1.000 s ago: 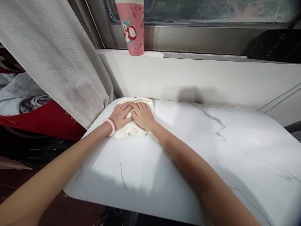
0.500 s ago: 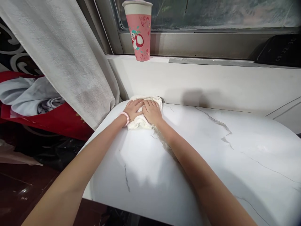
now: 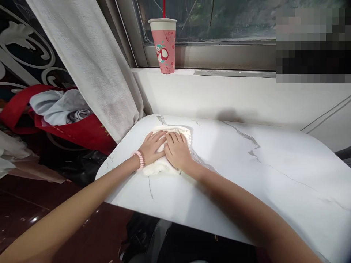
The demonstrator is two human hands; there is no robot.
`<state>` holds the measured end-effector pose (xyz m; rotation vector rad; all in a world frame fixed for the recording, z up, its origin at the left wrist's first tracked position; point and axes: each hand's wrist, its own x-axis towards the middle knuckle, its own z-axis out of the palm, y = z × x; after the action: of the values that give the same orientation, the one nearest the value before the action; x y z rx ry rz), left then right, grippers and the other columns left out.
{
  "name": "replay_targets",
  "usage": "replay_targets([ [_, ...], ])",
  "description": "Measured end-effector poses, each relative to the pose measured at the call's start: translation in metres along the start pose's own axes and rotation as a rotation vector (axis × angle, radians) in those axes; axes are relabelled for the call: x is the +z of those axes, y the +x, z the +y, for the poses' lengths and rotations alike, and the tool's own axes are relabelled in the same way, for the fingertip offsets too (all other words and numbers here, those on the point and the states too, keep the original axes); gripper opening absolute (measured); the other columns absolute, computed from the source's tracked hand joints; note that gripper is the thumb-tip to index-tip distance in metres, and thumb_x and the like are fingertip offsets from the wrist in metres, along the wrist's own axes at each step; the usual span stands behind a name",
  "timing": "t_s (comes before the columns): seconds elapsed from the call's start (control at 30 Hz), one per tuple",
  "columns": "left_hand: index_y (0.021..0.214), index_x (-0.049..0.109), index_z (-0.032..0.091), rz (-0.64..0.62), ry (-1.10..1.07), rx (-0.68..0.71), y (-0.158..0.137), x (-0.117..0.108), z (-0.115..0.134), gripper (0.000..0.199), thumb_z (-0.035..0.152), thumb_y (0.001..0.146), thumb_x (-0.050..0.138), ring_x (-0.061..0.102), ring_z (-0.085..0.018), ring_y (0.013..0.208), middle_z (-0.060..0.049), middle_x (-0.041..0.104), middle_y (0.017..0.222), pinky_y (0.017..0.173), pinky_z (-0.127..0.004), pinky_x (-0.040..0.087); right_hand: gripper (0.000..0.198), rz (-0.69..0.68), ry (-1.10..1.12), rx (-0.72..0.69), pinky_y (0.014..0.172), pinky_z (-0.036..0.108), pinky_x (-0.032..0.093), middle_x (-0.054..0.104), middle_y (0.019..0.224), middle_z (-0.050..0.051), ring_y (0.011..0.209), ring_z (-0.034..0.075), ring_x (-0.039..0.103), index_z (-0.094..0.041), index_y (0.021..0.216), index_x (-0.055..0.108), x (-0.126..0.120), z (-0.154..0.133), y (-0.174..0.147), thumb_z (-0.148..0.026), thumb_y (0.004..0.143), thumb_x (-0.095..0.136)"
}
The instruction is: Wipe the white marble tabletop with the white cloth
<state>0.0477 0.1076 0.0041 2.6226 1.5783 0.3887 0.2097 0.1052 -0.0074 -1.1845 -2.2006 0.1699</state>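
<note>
A folded white cloth (image 3: 160, 168) lies on the white marble-patterned table (image 3: 236, 190), toward its left end. My left hand (image 3: 151, 148) presses flat on the cloth's left part, fingers stretched out, with a pink coil band (image 3: 139, 160) round the wrist. Flat on the right part rests my right hand (image 3: 177, 150), its fingers extended and pointing away from me. The two hands touch, and the right one's fingertips meet the left one's fingers and thumb. Both hands cover much of the cloth's middle.
A pink paper cup (image 3: 166, 51) with a red straw stands on the window ledge (image 3: 183, 72). At the left hangs a pale curtain (image 3: 95, 73), beside a red bag (image 3: 79, 135) stuffed with light-coloured clothing (image 3: 59, 106). A white wall (image 3: 192, 95) borders the table's far side.
Both hands and the cloth have come back from the table's far edge, nearer to me. The view has shifted, showing the cup's straw and more floor below.
</note>
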Motion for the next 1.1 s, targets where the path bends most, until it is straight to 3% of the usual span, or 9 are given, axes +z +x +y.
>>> replay_targets([
  [0.33,0.143,0.042,0.024,0.064,0.049,-0.048,-0.090,-0.008,0.043,0.055,0.036,0.090,0.038,0.036,-0.030,0.141,-0.012,0.044,0.150,0.117,-0.056,0.021,0.044,-0.071,0.072,-0.136,0.118,0.051,0.024,0.053,0.139,0.015,0.132,0.028,0.041,-0.010,0.135,0.051,-0.021,-0.047,-0.060,-0.026,0.098,0.032],
  [0.53,0.149,0.034,0.024,0.109,0.120,-0.052,-0.116,-0.006,0.071,0.059,0.033,0.090,0.039,0.037,-0.030,0.140,-0.014,0.043,0.151,0.116,-0.056,0.024,0.046,-0.099,0.114,-0.199,0.120,0.051,0.025,0.052,0.140,0.016,0.133,0.028,0.041,-0.009,0.137,0.050,-0.033,-0.051,-0.082,-0.027,0.097,0.035],
  [0.9,0.149,0.030,0.015,0.100,0.185,0.035,-0.108,0.002,0.094,0.063,0.034,0.090,0.041,0.033,-0.031,0.142,-0.016,0.040,0.151,0.118,-0.054,0.018,0.049,-0.136,0.137,-0.214,0.119,0.054,0.024,0.050,0.140,0.020,0.134,0.031,0.039,-0.002,0.137,0.048,-0.053,-0.033,-0.098,-0.027,0.097,0.033],
  [1.1,0.144,0.039,0.013,0.051,0.179,0.003,-0.069,0.010,0.090,0.060,0.040,0.091,0.037,0.035,-0.035,0.139,-0.018,0.043,0.148,0.114,-0.059,0.022,0.044,-0.096,0.163,-0.193,0.116,0.053,0.028,0.055,0.134,0.016,0.127,0.027,0.044,-0.009,0.132,0.050,-0.052,-0.004,-0.076,-0.023,0.093,0.037],
])
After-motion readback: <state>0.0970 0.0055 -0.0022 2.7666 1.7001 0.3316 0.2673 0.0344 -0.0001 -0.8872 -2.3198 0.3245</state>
